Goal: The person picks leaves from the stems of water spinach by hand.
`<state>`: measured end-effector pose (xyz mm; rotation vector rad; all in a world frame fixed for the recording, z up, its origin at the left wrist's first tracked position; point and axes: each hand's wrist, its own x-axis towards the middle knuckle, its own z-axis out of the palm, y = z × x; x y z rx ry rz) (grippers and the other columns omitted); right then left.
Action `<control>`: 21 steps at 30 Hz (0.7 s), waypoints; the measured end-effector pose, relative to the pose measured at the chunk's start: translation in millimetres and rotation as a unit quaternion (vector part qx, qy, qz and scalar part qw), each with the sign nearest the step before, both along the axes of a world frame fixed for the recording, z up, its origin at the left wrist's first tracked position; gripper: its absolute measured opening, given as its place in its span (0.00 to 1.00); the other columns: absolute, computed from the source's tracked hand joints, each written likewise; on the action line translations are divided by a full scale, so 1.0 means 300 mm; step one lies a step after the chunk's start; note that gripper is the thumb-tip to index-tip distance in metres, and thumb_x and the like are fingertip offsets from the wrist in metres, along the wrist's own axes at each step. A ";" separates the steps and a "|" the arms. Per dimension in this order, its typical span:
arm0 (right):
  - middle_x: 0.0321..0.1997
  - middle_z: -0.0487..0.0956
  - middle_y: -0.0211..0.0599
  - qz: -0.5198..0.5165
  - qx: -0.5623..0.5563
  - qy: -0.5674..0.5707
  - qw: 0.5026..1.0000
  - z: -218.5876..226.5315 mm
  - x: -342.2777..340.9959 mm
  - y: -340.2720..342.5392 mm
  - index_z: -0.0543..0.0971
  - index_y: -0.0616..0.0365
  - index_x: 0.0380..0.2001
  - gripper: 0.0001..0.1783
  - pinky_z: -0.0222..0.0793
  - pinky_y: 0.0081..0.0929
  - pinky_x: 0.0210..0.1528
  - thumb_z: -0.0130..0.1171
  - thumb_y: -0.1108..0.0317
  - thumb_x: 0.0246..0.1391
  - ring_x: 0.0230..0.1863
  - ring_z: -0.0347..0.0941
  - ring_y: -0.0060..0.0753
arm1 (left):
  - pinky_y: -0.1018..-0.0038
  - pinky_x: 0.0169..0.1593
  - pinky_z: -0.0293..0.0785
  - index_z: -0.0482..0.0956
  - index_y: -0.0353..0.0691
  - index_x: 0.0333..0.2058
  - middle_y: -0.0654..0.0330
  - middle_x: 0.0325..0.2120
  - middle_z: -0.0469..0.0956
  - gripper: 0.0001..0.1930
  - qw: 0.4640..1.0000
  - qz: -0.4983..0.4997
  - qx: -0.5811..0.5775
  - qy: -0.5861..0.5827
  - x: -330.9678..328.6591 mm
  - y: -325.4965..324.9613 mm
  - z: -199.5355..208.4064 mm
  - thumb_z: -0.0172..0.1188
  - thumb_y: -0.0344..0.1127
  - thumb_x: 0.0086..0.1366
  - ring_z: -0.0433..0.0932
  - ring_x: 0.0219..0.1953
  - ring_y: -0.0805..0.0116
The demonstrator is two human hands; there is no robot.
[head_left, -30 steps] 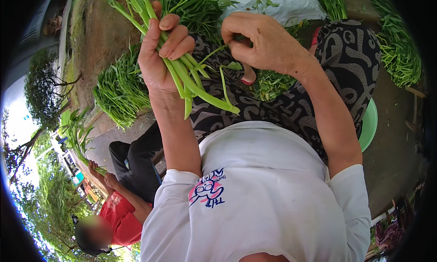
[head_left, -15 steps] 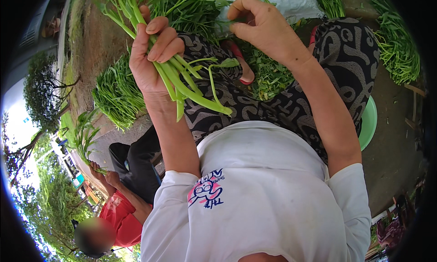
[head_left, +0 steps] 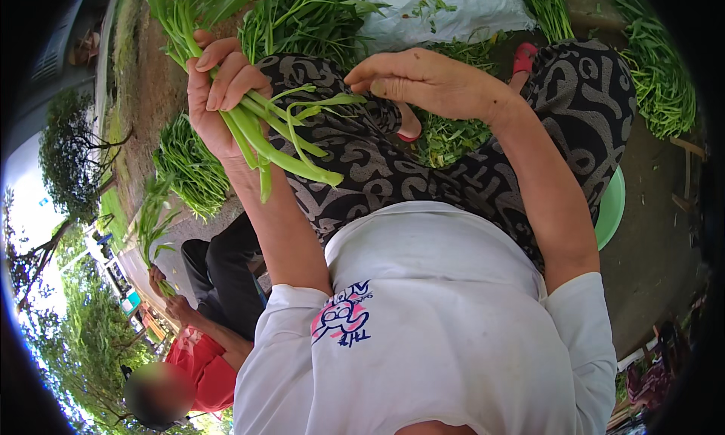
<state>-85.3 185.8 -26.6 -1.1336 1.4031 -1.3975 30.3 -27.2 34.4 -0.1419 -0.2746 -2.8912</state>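
My left hand [head_left: 219, 95] is closed around a bunch of green leafy stalks [head_left: 264, 137], cut ends pointing down toward me, leaves fanning up and left. My right hand [head_left: 423, 80] hovers over my patterned trousers [head_left: 453, 171], fingers pinched together at the tip of a thin green stem [head_left: 325, 101] that bends off the bunch. Whether it grips that stem is unclear.
Piles of the same green stalks [head_left: 192, 171] lie on the ground at left, top and right [head_left: 664, 80]. A white sack [head_left: 445, 12] lies ahead. I sit on a green stool [head_left: 610, 208]. Another person in red [head_left: 204, 367] handles stalks at lower left.
My left hand has lowered a little with the bunch. My right hand has come down from the top and now sits lower, beside a thin stem.
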 end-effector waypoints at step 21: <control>0.34 0.79 0.34 0.023 0.053 -0.121 0.991 0.015 0.049 -0.022 0.77 0.62 0.41 0.15 0.69 0.23 0.38 0.55 0.66 0.52 0.32 0.72 0.24 | 0.80 0.23 0.65 0.67 0.28 0.49 0.60 0.30 0.69 0.14 0.999 -0.014 0.028 0.014 -0.005 0.010 0.017 0.48 0.29 0.68 0.65 0.18 0.77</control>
